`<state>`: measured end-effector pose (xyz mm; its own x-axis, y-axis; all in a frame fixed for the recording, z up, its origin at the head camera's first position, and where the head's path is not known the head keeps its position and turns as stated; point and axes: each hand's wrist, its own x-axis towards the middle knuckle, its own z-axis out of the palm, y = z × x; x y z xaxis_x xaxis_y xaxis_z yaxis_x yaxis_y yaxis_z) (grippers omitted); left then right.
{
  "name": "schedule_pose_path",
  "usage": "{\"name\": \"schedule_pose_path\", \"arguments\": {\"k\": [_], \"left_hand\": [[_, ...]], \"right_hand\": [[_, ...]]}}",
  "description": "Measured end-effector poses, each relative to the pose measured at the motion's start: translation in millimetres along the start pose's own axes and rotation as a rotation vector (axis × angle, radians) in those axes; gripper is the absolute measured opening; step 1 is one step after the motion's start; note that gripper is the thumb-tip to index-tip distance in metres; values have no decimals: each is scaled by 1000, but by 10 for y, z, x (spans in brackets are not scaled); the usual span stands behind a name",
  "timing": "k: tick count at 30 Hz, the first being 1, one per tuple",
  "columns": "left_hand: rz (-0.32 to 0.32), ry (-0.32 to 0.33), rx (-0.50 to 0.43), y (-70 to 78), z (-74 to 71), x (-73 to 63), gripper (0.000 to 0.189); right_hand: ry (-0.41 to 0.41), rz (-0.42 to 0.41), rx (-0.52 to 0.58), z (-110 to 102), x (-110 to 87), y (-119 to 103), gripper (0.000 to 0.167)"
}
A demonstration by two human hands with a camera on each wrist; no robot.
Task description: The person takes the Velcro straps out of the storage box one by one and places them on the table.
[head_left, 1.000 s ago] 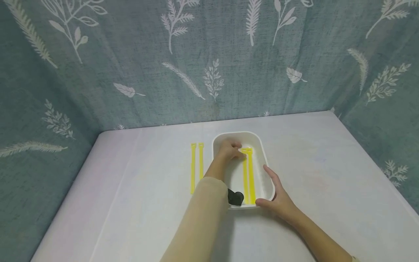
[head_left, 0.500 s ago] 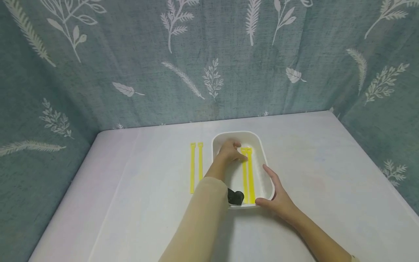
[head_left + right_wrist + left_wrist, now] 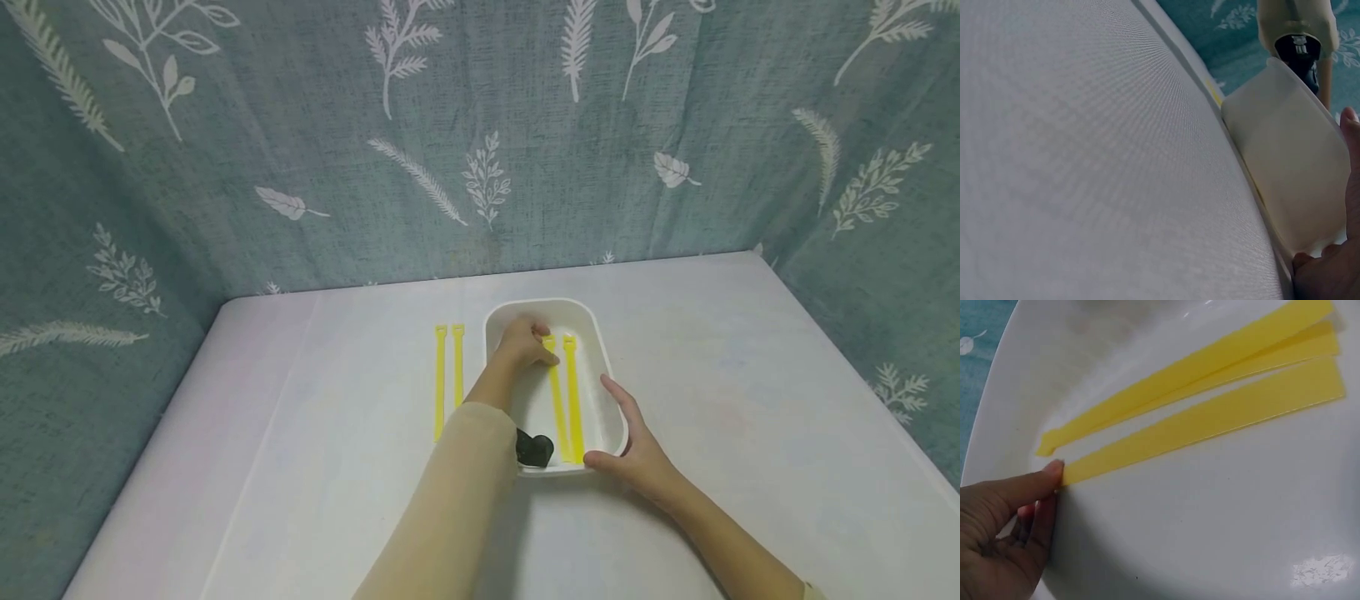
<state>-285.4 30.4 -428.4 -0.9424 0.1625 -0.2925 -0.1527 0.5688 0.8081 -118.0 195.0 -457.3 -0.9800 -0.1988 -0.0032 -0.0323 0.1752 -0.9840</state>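
In the head view, my left hand (image 3: 527, 343) reaches into a white tray (image 3: 594, 400) and pinches the slotted end of a yellow cable tie (image 3: 558, 408). The left wrist view shows thumb and fingertips on that end, with the flat band stretching away across the tray floor. Beside it lie two overlapping yellow cable ties (image 3: 1197, 369), which look like one in the head view. My right hand (image 3: 637, 454) holds the tray's near right corner, thumb at the front wall and fingers along the right side.
Two more yellow cable ties, one on the left (image 3: 440, 375) and one on the right (image 3: 458, 367), lie on the white table (image 3: 315, 467) left of the tray. A black device (image 3: 535, 450) sits at the left wrist. Patterned green curtains (image 3: 300, 150) surround the table.
The pinched cable tie's far end has shifted left, opening a gap from the ties on its right. My left hand has moved very slightly left; the right hand stays on the tray.
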Motion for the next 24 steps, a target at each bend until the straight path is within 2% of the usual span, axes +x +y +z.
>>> {"name": "schedule_pose_path", "arguments": {"k": [6, 13, 18, 24], "left_hand": [[21, 15, 40, -8, 4, -8, 39], [-8, 13, 82, 41, 31, -38, 32], [0, -8, 119, 99, 10, -51, 37], [-15, -21, 114, 134, -31, -40, 41]], "right_hand": [[13, -3, -39, 9, -4, 1, 100], [13, -10, -42, -6, -14, 22, 101], [3, -13, -7, -9, -9, 23, 101], [-4, -4, 12, -2, 8, 18, 101]]}}
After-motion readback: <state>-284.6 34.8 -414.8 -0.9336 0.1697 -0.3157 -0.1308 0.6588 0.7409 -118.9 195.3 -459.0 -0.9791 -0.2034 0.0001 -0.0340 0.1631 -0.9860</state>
